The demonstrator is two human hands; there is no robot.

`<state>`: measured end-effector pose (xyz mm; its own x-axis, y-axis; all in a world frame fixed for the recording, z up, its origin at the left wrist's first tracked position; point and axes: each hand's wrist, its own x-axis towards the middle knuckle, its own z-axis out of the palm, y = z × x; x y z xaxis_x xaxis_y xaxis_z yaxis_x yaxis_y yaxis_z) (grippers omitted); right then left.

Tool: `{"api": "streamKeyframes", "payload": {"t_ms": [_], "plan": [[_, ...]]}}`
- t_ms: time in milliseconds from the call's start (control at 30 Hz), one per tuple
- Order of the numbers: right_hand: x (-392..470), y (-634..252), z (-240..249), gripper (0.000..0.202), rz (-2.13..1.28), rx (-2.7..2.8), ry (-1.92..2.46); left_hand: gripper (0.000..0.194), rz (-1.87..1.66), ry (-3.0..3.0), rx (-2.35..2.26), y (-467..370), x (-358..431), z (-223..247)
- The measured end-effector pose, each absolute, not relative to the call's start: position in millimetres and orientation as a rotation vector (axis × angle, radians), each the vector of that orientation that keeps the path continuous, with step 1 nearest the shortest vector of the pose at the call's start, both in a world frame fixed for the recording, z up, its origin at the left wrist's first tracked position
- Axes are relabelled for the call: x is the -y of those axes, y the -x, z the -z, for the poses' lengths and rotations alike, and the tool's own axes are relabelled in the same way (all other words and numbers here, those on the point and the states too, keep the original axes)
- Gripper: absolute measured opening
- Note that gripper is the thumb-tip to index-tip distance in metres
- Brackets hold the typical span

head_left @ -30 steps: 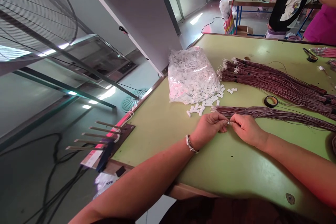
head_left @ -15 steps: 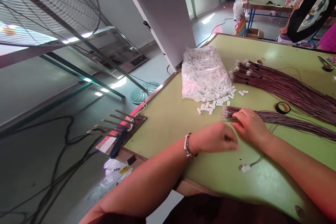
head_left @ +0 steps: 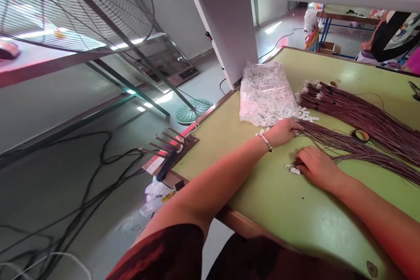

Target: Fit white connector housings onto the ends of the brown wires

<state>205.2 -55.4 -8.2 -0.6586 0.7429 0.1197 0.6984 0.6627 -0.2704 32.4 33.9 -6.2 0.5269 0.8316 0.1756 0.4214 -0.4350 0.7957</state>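
My left hand [head_left: 282, 132], with a bracelet at its wrist, reaches to the metal-tipped end of a brown wire bundle [head_left: 331, 136]. Its fingers are closed on the wires there. Nearer to me, my right hand [head_left: 316, 167] is wrapped round a smaller group of brown wires, whose bare metal tips [head_left: 289, 166] stick out to the left. Beside these tips lies a white connector [head_left: 295, 171]. Just beyond my left hand, loose white connectors [head_left: 306, 116] are scattered by a clear plastic bag [head_left: 267, 92] full of the same kind.
A thicker brown wire bundle [head_left: 361, 111] lies further back on the green table [head_left: 262, 192]. A black tape roll [head_left: 361, 135] sits between the bundles. A pronged rack [head_left: 173, 144] is fixed at the left edge. A fan [head_left: 98, 4] stands left; another person's arm [head_left: 377, 35] shows far right.
My left hand has moved forward onto the bundle's end. My right hand has drawn a group of wires toward me, apart from the bundle; the white connector is now beside it. The view has shifted.
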Motion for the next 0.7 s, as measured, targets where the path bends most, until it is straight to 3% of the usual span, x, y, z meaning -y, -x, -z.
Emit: {"api": "streamKeyframes", "payload": {"t_ms": [100,233,300,400,567,700], "plan": [[51.6,-205.4,8.2,0.019,-0.436,2.584,1.174,0.030,-0.815,-1.880,-1.005,-18.7,-31.2,-10.3],[49.7,-199.8,6.2,0.004,-0.504,2.596,1.202,0.023,-1.004,-1.754,-1.314,17.5,-17.1,-35.3],[50.0,-197.4,6.7,0.008,-0.459,2.595,1.204,0.020,-0.950,-1.748,-1.594,30.7,-9.1,-39.3],[49.9,-198.6,8.6,0.006,-0.510,2.478,1.159,0.021,-0.760,-1.874,-1.801,36.6,1.2,-29.5],[46.4,-205.7,9.0,0.011,-0.603,2.169,1.371,0.019,-0.641,-2.263,-1.671,27.3,9.9,-2.1],[42.5,-207.7,10.0,0.014,-0.603,2.148,1.248,0.021,-0.583,-2.388,-1.616,22.2,11.2,7.6]]}}
